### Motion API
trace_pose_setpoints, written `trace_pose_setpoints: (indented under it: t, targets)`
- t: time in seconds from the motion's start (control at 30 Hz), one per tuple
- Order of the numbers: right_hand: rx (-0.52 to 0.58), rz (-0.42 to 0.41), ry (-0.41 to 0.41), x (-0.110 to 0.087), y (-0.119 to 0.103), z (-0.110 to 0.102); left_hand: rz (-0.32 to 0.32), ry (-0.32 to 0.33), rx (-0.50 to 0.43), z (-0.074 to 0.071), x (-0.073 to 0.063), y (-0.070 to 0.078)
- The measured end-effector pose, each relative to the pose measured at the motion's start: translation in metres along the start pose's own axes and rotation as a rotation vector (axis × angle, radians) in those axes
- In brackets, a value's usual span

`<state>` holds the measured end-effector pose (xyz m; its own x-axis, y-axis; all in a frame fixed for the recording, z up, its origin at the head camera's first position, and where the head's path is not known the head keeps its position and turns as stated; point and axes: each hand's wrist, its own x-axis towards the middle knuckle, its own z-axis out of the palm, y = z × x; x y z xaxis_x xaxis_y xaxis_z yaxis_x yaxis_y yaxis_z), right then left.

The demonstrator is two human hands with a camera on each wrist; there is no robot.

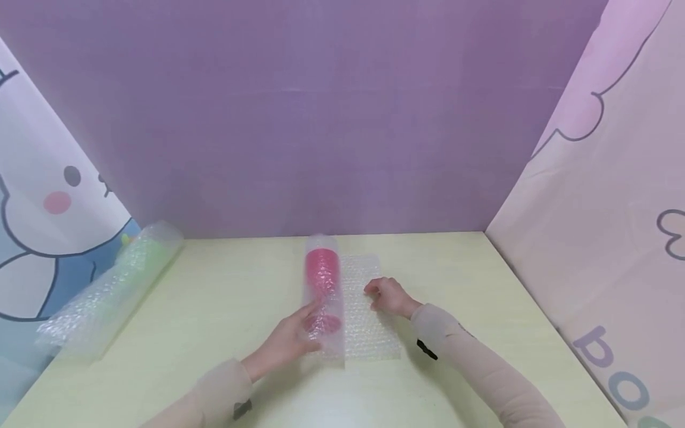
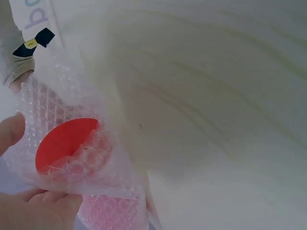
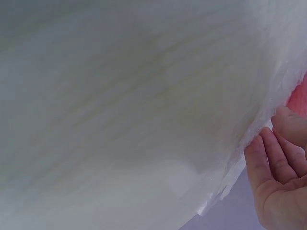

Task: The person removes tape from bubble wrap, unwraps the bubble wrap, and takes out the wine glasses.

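Note:
A pink cylinder (image 1: 323,270), loosely covered in clear bubble wrap, lies lengthwise near the middle of the table. Its round red end (image 2: 64,143) shows through the wrap in the left wrist view. My left hand (image 1: 286,339) grips the cylinder's near part from the left, fingers over the top and thumb toward the near end. To the right, a flat stretch of bubble wrap (image 1: 364,333) extends over the table. My right hand (image 1: 393,297) pinches the edge of this wrap between thumb and fingers, as the right wrist view shows from close by.
At the table's left edge lies another bubble-wrapped bundle (image 1: 115,285) with something green inside. A purple wall (image 1: 321,119) stands behind the pale yellow table (image 1: 230,279). Printed cloth panels (image 1: 605,208) flank both sides.

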<state>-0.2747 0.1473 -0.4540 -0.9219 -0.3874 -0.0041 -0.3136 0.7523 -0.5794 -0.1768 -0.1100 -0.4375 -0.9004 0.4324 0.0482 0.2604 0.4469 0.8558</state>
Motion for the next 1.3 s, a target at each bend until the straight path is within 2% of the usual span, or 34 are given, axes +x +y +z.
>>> trace_pose_setpoints:
  t: [0.27,0.53,0.87,1.0,1.17,1.3]
  targets:
    - [0.008,0.005,-0.007,0.000,-0.001,0.000,0.001,0.081,0.043,-0.002,-0.007,-0.005]
    - [0.020,0.063,-0.013,-0.001,-0.003,-0.001,-0.021,0.096,0.026,-0.010,-0.015,-0.007]
    - [0.003,0.063,-0.009,0.000,-0.002,-0.001,-0.032,0.122,0.004,-0.017,-0.020,-0.015]
    - [0.001,0.055,-0.014,0.000,-0.003,0.000,-0.015,0.133,-0.003,-0.022,-0.024,-0.015]
    - [0.001,0.055,-0.016,-0.002,-0.004,-0.001,0.041,0.161,-0.010,-0.027,-0.027,-0.018]
    - [0.000,0.068,-0.021,-0.002,-0.004,0.000,0.062,0.181,-0.022,-0.031,-0.031,-0.019]
